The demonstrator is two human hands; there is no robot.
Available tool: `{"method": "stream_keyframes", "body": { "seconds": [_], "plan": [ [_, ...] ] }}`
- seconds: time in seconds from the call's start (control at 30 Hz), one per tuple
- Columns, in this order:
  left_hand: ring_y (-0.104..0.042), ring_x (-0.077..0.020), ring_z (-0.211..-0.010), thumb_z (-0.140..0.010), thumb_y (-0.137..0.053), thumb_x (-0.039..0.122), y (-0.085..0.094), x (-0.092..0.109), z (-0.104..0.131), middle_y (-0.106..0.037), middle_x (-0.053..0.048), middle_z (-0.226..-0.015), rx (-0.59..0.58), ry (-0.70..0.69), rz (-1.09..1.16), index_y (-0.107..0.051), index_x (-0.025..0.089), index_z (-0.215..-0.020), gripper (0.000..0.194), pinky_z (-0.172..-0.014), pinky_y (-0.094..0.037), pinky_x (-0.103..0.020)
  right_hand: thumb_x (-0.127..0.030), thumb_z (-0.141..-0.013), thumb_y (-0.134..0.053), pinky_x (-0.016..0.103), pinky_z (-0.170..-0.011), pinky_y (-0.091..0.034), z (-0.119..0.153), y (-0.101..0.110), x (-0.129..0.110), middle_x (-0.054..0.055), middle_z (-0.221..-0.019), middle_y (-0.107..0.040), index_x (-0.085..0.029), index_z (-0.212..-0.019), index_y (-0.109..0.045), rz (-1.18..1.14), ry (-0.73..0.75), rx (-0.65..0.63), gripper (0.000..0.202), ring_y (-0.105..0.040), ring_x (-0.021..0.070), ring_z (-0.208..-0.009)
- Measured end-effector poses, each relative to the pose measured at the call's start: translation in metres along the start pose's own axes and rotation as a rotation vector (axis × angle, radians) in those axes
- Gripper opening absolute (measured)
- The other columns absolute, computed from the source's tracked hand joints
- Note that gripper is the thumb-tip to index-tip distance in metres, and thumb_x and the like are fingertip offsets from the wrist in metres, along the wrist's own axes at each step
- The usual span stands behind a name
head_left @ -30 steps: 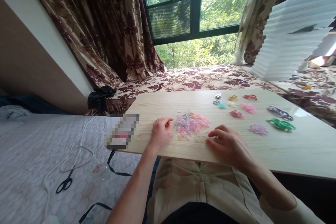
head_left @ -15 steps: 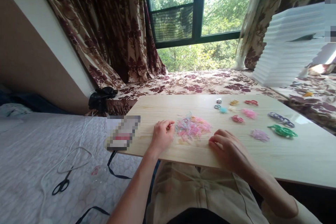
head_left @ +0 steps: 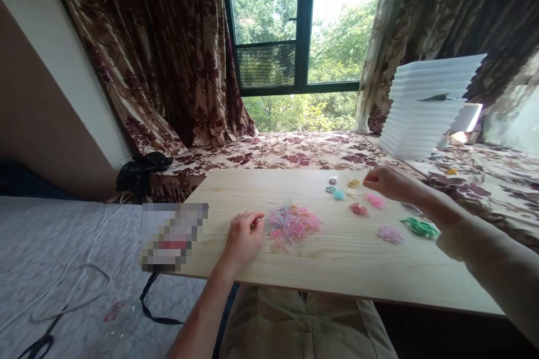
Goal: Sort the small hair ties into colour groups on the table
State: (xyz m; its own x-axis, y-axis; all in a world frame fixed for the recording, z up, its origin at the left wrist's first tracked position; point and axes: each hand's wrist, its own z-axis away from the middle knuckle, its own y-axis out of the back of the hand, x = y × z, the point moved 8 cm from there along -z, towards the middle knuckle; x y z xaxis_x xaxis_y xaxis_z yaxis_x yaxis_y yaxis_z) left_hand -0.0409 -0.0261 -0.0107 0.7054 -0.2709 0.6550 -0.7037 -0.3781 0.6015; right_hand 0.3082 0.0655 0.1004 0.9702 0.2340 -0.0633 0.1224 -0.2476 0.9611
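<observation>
A loose heap of thin pink, blue and yellow bands [head_left: 292, 225] lies on the pale wooden board [head_left: 236, 188]. At the heap's left edge my left hand [head_left: 244, 235] rests with its fingers curled; whatever they hold is hidden. My right hand [head_left: 385, 182] hovers closed at the board's far right, beside the yellow bands [head_left: 353, 183]; its fingertips hold something too small to name. Around it lie a pink bunch [head_left: 374, 200], a red bunch [head_left: 359, 209], a teal bunch [head_left: 338, 195], a lilac bunch [head_left: 390, 234] and green bands [head_left: 421, 228].
A pixelated object [head_left: 174, 241] sits on the board's left end. Black scissors [head_left: 37, 346], white cables and a clear plastic item [head_left: 120, 314] lie on the bed at left. Behind the board, a white foam stack [head_left: 425, 106] stands on the floral window seat.
My right hand has moved from near the heap's right side to the far right of the board, by the yellow bands. My left hand stays by the heap. The view has shifted up and right.
</observation>
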Motion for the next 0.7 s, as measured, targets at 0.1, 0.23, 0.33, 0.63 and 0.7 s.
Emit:
{"method": "stream_keyframes", "body": {
  "seconds": [0.1,0.23,0.33,0.63,0.7],
  "plan": [
    [-0.064,-0.0202,-0.089,-0.086,-0.055,0.016,-0.001,-0.002,0.0,-0.073,-0.006,-0.09,-0.001,-0.003,0.0,-0.073,0.018,-0.092,0.019,-0.088,-0.051,-0.036,-0.039,-0.094,-0.058,0.037,-0.083,-0.055,-0.023,-0.024,0.022,0.006,-0.117,-0.064,-0.019,-0.115,-0.063,0.024,-0.086,-0.17,0.029,-0.063,0.0186,-0.099],
    [-0.066,-0.0199,-0.088,-0.084,-0.057,0.016,-0.001,-0.003,0.001,-0.074,-0.005,-0.089,0.013,-0.017,-0.013,-0.073,0.019,-0.091,0.018,-0.087,-0.051,-0.035,-0.039,-0.094,-0.058,0.04,-0.088,-0.054,-0.03,-0.049,0.034,0.007,-0.124,-0.062,-0.02,-0.12,-0.062,0.016,-0.156,-0.273,0.033,-0.062,0.0218,-0.106],
    [-0.066,-0.0197,-0.087,-0.084,-0.057,0.017,0.0,-0.004,0.0,-0.073,-0.005,-0.087,0.016,-0.016,-0.027,-0.073,0.019,-0.09,0.017,-0.087,-0.051,-0.035,-0.039,-0.094,-0.058,0.04,-0.088,-0.054,-0.032,-0.063,0.038,0.007,-0.124,-0.061,-0.019,-0.12,-0.062,0.0,-0.208,-0.317,0.033,-0.062,0.0221,-0.106],
    [-0.064,-0.0208,-0.089,-0.086,-0.055,0.018,-0.001,-0.005,0.0,-0.073,-0.006,-0.088,-0.009,-0.002,-0.012,-0.072,0.017,-0.092,0.018,-0.088,-0.05,-0.037,-0.038,-0.093,-0.06,0.042,-0.088,-0.054,-0.04,-0.082,0.042,0.009,-0.125,-0.061,-0.018,-0.124,-0.059,0.002,-0.306,-0.355,0.037,-0.062,0.0212,-0.105],
    [-0.064,-0.0204,-0.088,-0.085,-0.056,0.018,-0.001,-0.005,0.0,-0.073,-0.006,-0.088,-0.001,-0.004,-0.01,-0.072,0.017,-0.091,0.018,-0.087,-0.05,-0.036,-0.038,-0.093,-0.06,0.042,-0.088,-0.054,-0.041,-0.083,0.041,0.009,-0.125,-0.061,-0.019,-0.123,-0.059,0.001,-0.305,-0.34,0.036,-0.062,0.021,-0.105]
  ]
}}
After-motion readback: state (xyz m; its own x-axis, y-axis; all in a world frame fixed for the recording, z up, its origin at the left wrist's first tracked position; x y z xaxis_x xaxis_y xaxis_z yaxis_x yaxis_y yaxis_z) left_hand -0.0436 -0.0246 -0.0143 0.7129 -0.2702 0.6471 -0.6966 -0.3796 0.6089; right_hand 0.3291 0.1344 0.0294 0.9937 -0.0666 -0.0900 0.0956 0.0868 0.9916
